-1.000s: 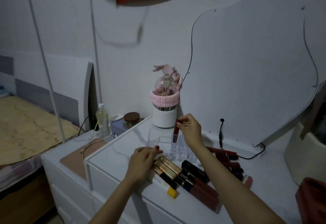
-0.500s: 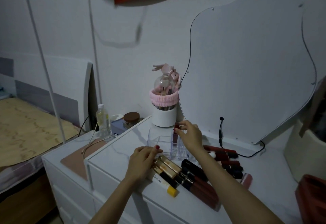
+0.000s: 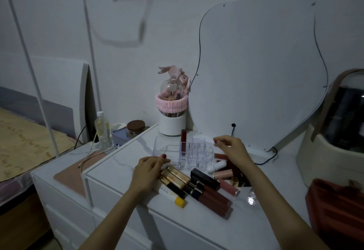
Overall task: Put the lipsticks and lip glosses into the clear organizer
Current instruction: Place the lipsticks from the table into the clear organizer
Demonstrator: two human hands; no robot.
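Clear organizer [image 3: 184, 152] on tabletop [image 3: 122, 166] holds one upright dark-red lip gloss [image 3: 183, 141]; remaining tubes [image 3: 204, 187] lie just beside it; left hand [image 3: 147, 171] rests on them, right hand [image 3: 233, 149] loosely curled, holding nothing.

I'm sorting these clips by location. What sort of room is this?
Most likely a bedroom with a vanity corner: a bed at the left, a curvy mirror against the wall, and lip glosses on a white dresser.

You see a clear glossy plastic organizer [image 3: 183, 152], shiny gold-capped tubes [image 3: 176, 175] at its 6 o'clock, and a fluffy pink cloth band [image 3: 171, 104].
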